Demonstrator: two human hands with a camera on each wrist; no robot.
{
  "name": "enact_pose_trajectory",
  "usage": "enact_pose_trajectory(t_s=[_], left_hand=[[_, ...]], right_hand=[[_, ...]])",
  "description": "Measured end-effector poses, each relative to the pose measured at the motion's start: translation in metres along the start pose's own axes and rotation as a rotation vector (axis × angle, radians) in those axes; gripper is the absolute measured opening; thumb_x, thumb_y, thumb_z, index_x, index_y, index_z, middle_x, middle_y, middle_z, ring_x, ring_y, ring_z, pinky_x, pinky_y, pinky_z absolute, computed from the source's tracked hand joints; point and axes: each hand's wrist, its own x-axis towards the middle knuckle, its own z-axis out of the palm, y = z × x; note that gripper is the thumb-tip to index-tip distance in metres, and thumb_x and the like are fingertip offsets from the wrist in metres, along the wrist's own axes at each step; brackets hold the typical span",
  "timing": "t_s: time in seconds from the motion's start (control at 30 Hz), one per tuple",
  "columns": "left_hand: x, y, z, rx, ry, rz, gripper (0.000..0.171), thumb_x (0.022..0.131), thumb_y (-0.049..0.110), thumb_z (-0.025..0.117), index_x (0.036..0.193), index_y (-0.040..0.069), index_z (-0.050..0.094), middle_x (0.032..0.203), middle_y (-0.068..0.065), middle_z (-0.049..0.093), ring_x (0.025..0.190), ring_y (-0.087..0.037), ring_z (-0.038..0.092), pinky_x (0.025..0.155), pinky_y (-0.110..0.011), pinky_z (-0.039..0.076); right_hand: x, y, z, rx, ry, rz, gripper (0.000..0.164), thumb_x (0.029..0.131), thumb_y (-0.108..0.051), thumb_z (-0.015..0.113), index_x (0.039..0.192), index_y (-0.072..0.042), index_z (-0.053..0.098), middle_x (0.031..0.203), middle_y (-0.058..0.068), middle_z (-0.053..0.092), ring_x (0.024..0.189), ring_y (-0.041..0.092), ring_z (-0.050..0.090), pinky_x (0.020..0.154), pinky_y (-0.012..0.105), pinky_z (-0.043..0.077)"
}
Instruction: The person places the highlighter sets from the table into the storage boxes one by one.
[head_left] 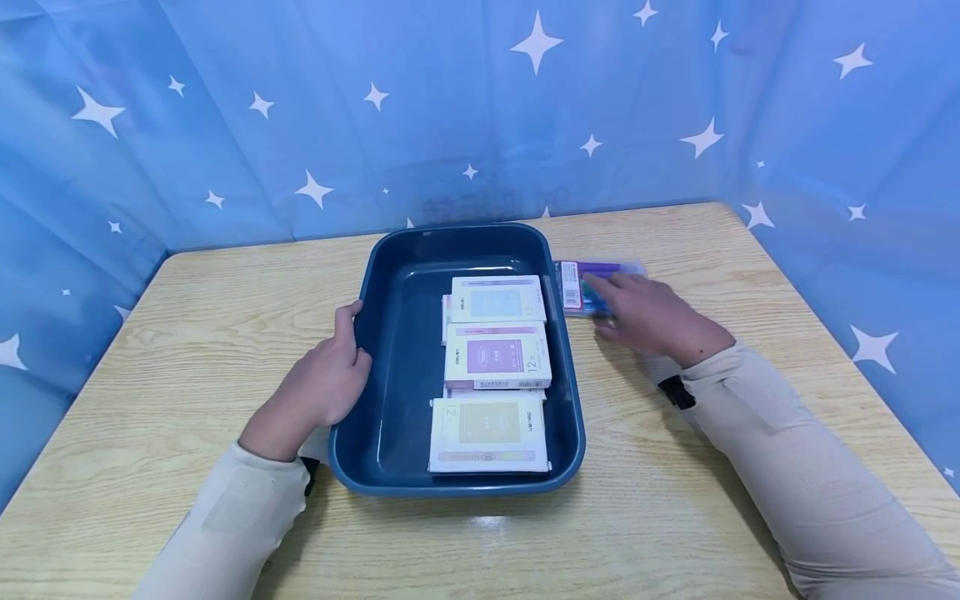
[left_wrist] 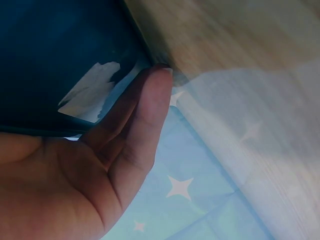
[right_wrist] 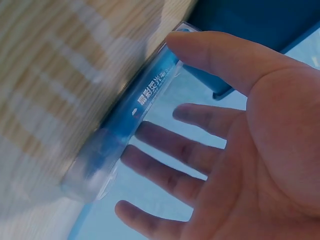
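A dark blue plastic bin (head_left: 401, 400) stands on the table with several flat white pen boxes (head_left: 495, 358) along its right side. My left hand (head_left: 326, 379) is at the bin's left wall, thumb by the rim. In the left wrist view its extended fingers (left_wrist: 145, 110) lie against the outer wall. My right hand (head_left: 645, 312) reaches over a clear pack of highlighters (head_left: 572, 285) right of the bin. In the right wrist view the thumb touches one edge of the pack, while the other fingers are spread, fingertips (right_wrist: 132, 152) right by its far edge.
The wooden table (head_left: 187, 333) carries the bin and the pack. A blue curtain (head_left: 450, 108) with white stars hangs behind and along both sides. A torn white label (left_wrist: 90, 92) is stuck to the bin's outside.
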Motion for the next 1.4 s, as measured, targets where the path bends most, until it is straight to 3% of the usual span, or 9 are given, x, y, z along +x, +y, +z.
enact_pose_trajectory(t_s=[0.23, 0.4, 0.67, 0.83, 1.4], left_hand=[[0.000, 0.000, 0.000, 0.001, 0.002, 0.001, 0.064, 0.105, 0.021, 0.025, 0.159, 0.015, -0.009, 0.074, -0.012, 0.055, 0.066, -0.020, 0.064, 0.064, -0.035, 0.055], [0.000, 0.000, 0.000, -0.002, -0.001, -0.005, 0.064, 0.105, 0.022, 0.025, 0.159, 0.016, -0.009, 0.074, -0.012, 0.054, 0.064, -0.021, 0.063, 0.063, -0.034, 0.053], [0.001, 0.000, 0.000, -0.007, -0.005, -0.005, 0.064, 0.105, 0.021, 0.024, 0.159, 0.016, -0.009, 0.074, -0.012, 0.054, 0.063, -0.021, 0.062, 0.061, -0.033, 0.052], [0.001, 0.000, -0.001, -0.008, -0.007, -0.006, 0.064, 0.105, 0.021, 0.025, 0.159, 0.016, -0.009, 0.074, -0.012, 0.054, 0.063, -0.021, 0.063, 0.061, -0.033, 0.052], [0.001, 0.000, 0.000, 0.000, -0.006, -0.007, 0.064, 0.105, 0.021, 0.025, 0.159, 0.015, -0.009, 0.073, -0.012, 0.054, 0.063, -0.021, 0.062, 0.061, -0.033, 0.051]], right_hand=[[-0.002, -0.001, -0.002, -0.039, -0.012, 0.045, 0.074, 0.089, -0.026, 0.074, 0.150, -0.001, 0.042, 0.139, 0.032, 0.049, 0.121, 0.047, 0.053, 0.100, 0.063, 0.044], [-0.001, 0.001, -0.002, -0.008, -0.018, 0.075, 0.072, 0.090, -0.027, 0.072, 0.151, -0.003, 0.042, 0.140, 0.031, 0.047, 0.119, 0.044, 0.051, 0.099, 0.062, 0.044], [0.001, 0.009, 0.002, 0.038, -0.040, 0.098, 0.072, 0.093, -0.028, 0.069, 0.154, -0.004, 0.038, 0.154, 0.033, 0.032, 0.139, 0.052, 0.035, 0.109, 0.068, 0.034], [0.004, 0.011, 0.003, 0.069, -0.084, 0.115, 0.073, 0.095, -0.027, 0.067, 0.156, -0.006, 0.034, 0.157, 0.035, 0.024, 0.143, 0.055, 0.027, 0.110, 0.071, 0.029], [0.000, 0.007, 0.000, 0.000, -0.072, 0.131, 0.076, 0.088, -0.034, 0.075, 0.151, -0.007, 0.043, 0.142, 0.033, 0.045, 0.122, 0.050, 0.048, 0.101, 0.069, 0.039]])
